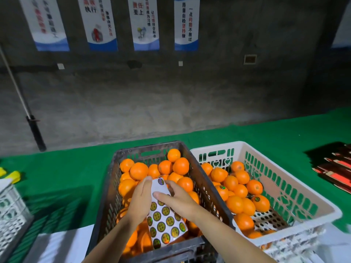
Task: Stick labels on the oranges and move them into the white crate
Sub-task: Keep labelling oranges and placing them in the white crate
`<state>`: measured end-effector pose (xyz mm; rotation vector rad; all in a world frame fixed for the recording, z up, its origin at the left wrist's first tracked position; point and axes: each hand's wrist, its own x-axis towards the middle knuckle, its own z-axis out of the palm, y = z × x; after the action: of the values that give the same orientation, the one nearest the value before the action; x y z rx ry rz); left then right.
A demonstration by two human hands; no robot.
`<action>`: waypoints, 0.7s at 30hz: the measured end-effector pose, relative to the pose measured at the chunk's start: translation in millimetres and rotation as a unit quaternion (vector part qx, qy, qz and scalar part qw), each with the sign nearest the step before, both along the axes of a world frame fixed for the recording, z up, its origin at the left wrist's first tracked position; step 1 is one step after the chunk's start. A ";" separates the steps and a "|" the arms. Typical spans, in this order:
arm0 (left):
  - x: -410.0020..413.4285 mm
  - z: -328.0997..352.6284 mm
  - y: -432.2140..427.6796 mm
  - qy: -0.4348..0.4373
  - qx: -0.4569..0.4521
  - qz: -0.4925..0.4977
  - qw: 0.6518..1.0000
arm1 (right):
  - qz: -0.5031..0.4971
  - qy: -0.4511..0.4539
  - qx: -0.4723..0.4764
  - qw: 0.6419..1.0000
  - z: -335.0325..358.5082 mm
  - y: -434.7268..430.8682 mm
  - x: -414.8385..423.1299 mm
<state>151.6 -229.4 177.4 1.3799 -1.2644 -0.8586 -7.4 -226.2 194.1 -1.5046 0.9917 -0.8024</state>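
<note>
A dark crate [112,186] heaped with oranges [138,170] stands on the green table. To its right is the white crate [296,186], partly filled with oranges [235,204], some bearing round labels. Above the dark crate, my left hand [139,201] holds a white label sheet [165,221] along its left edge. The sheet carries several round gold-and-green stickers. My right hand [176,199] lies across the sheet's upper part, its fingers and thumb pinching at the sheet's surface.
The green cloth [62,173] covers the table, with a grey concrete wall behind it. Another white crate [11,211] sits at the left edge beside yellow objects [13,176]. Flat dark red boxes [336,168] are stacked at the far right. A pole [36,133] leans against the wall.
</note>
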 end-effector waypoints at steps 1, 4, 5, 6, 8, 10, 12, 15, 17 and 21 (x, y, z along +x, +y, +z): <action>0.6 -0.1 0.7 -0.006 0.008 -0.009 1.000 | -0.007 -0.005 -0.015 1.000 0.1 -0.8 -0.1; 0.8 -2.3 2.1 -0.116 -0.033 -0.023 0.992 | -0.071 0.020 -0.116 0.990 -1.9 -0.4 -3.0; 1.7 -2.6 2.1 -0.183 -0.066 0.014 0.981 | -0.101 0.056 -0.162 0.980 -2.6 0.4 -4.4; 1.9 -1.6 2.6 -0.244 -0.103 0.057 0.963 | -0.131 0.094 -0.198 0.967 -3.3 1.1 -5.8; 0.3 1.6 4.9 -0.326 -0.172 0.102 0.924 | -0.188 0.152 -0.240 0.940 -3.6 1.2 -8.4; -3.3 3.5 8.0 -0.375 -0.228 0.094 0.893 | -0.220 0.182 -0.272 0.919 -3.2 1.5 -9.4; -9.9 5.1 11.7 -0.401 -0.264 0.068 0.875 | -0.213 0.195 -0.292 0.912 -3.3 1.8 -9.3; -17.7 8.7 13.9 -0.399 -0.296 0.055 0.866 | -0.174 0.239 -0.306 0.905 -4.9 1.1 -9.0; -17.5 8.1 13.5 -0.414 -0.314 0.051 0.852 | -0.157 0.258 -0.319 0.898 -5.5 0.5 -8.8; -10.3 5.4 11.1 -0.451 -0.321 0.033 0.832 | -0.159 0.289 -0.357 0.874 -5.7 0.7 -7.4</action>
<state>141.3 -218.3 182.8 1.2495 -1.9486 0.3754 -14.8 -225.5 188.4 -2.3446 1.5138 -1.0479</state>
